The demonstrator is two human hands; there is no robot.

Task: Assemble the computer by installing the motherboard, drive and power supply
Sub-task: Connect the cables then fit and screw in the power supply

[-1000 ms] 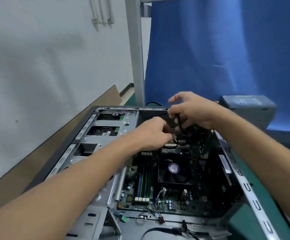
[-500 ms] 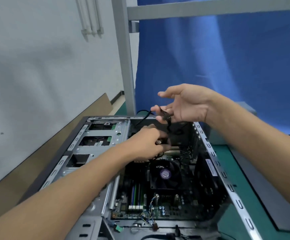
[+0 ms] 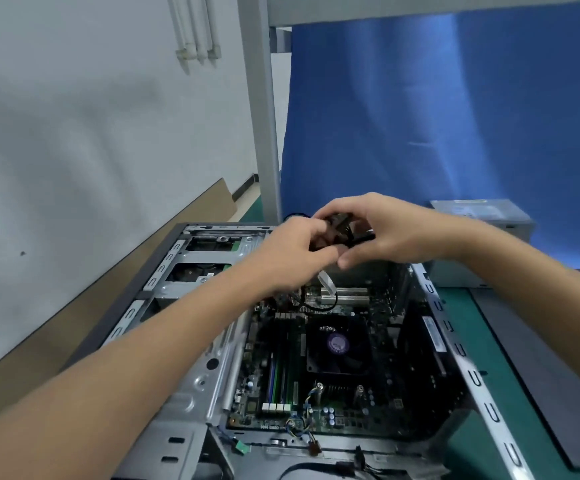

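Head view shows both my hands raised over the far end of the open case [image 3: 191, 386], which lies on its side on the green tabletop [image 3: 468, 313]. My left hand [image 3: 295, 251] and right hand [image 3: 385, 233] meet around a small black plug [image 3: 339, 225], fingers curled and pinching it between them; its cable [image 3: 364, 237] runs out toward my right palm. I judge this to be the wiring step. The motherboard [image 3: 281, 358] already sits flat in the bottom of the case, with its fan [image 3: 339, 342] in the middle and memory sticks [image 3: 278, 379] to the left. The drive bays [image 3: 198, 271] along the left wall show dark openings; whether a drive is seated there I cannot tell. The power supply [image 3: 482, 216] is outside, on the tabletop just past the far right corner, so that part looks undone. Next I need to find the matching socket, line the plug up squarely and push it straight in, keeping the cable clear of the fan.
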